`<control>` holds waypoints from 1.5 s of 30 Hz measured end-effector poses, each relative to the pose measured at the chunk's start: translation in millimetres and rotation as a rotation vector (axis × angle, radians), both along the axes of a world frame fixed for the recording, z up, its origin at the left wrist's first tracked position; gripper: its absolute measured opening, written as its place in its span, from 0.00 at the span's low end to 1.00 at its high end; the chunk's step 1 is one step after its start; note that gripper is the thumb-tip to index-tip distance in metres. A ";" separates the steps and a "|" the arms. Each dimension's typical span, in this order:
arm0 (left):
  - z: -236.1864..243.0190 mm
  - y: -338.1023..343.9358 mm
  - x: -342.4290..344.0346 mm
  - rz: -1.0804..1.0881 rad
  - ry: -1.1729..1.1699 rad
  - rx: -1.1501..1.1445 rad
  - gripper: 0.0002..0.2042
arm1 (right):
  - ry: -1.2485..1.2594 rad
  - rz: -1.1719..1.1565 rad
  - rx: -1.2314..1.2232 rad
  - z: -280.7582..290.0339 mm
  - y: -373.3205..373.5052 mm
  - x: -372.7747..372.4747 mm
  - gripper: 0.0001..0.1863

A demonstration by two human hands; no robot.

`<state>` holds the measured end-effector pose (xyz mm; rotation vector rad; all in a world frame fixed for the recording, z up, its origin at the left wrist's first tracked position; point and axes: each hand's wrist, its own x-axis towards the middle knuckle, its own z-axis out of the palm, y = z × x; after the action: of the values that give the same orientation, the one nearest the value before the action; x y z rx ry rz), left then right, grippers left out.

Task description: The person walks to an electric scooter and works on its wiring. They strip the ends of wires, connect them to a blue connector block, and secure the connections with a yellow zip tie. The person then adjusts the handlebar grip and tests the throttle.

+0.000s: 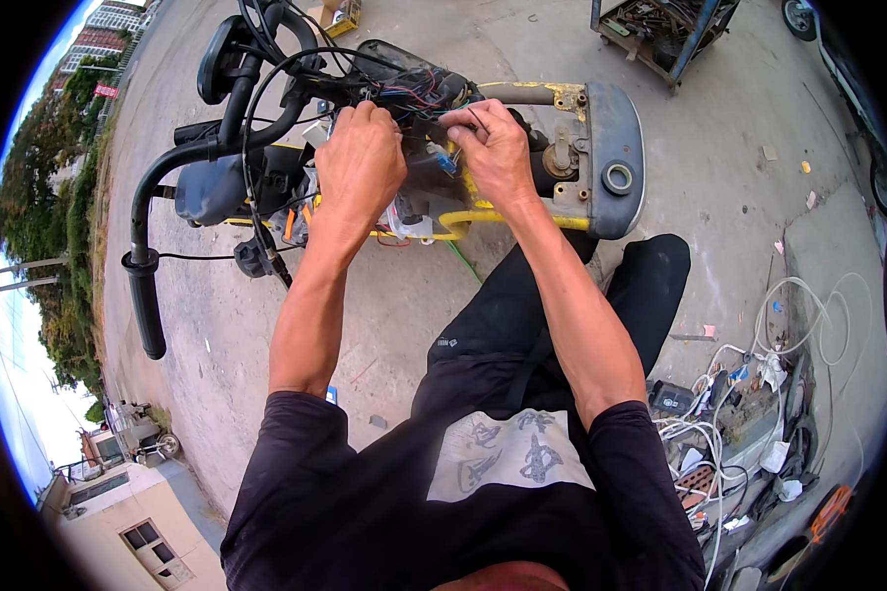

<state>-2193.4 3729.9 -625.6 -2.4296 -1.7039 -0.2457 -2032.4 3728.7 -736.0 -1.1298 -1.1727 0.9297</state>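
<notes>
My left hand (359,167) is curled at the tangled wiring (419,84) of a partly stripped scooter, its fingertips hidden among the cables. My right hand (495,153) pinches a thin wire just to the right, thumb and forefinger together. Below and between my hands hang blue connectors (443,160) on wires. The scooter's yellow tube frame (458,225) runs beneath, with loose plastic and cables along it. At its right end is a grey panel (616,212) with a round opening.
Black handlebars (143,295) bend down on the left. A metal cart (641,39) with parts stands at upper right, beside a vehicle (882,177) at the edge. Coiled white cable (798,295) and scrap (695,483) lie on the concrete at lower right. My legs (650,276) are below the frame.
</notes>
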 end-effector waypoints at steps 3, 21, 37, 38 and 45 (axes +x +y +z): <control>-5.0 1.3 -2.4 -0.074 0.119 0.139 0.06 | -0.079 0.025 0.049 12.5 -1.1 -4.8 0.09; -10.1 -1.2 -4.6 -0.061 -0.041 0.144 0.03 | -0.522 -0.044 0.351 28.7 7.0 -21.0 0.06; -10.2 -7.9 -11.2 -0.070 -0.005 0.247 0.04 | -0.666 -0.049 0.237 29.3 9.5 -21.5 0.06; -9.0 -8.5 -11.3 -0.073 -0.015 0.252 0.04 | -0.688 -0.043 0.230 31.1 9.7 -21.6 0.06; -11.0 -8.0 -10.2 -0.055 -0.050 0.267 0.04 | -0.692 -0.035 0.391 33.4 6.9 -24.2 0.08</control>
<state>-2203.6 3721.9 -636.7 -2.2920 -1.5144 -0.5101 -2056.6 3735.5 -702.7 -1.1695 -1.7893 0.2412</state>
